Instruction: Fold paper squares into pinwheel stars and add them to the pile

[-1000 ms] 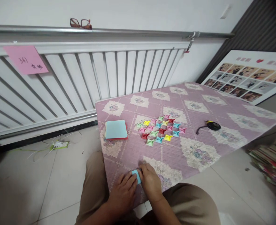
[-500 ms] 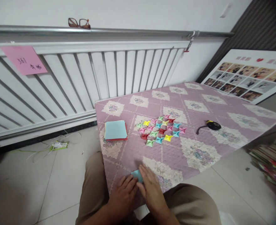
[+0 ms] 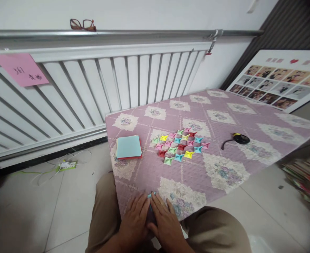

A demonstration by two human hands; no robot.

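My left hand [image 3: 134,222] and my right hand [image 3: 165,221] lie side by side, fingers stretched flat, at the near edge of the purple quilted table cover [image 3: 223,119]. Between their fingertips a small light blue folded paper [image 3: 152,195] peeks out, pressed down under both hands; most of it is hidden. Farther up the cover sits a cluster of several small folded paper stars [image 3: 180,146] in pink, yellow, green, blue and red. A stack of square paper sheets [image 3: 128,147], light blue on top with red beneath, lies to their left.
A black tape measure with a strap [image 3: 236,139] lies right of the stars. Behind the table stand a white radiator [image 3: 91,91] with a pink note [image 3: 21,69], glasses [image 3: 82,25] on the pipe, and a photo board [image 3: 276,80]. Stacked books [image 3: 306,179] and cables [image 3: 62,165] lie on the floor.
Both hands have slid nearer to me and flattened over the blue paper, which showed more before. The view has shifted slightly.
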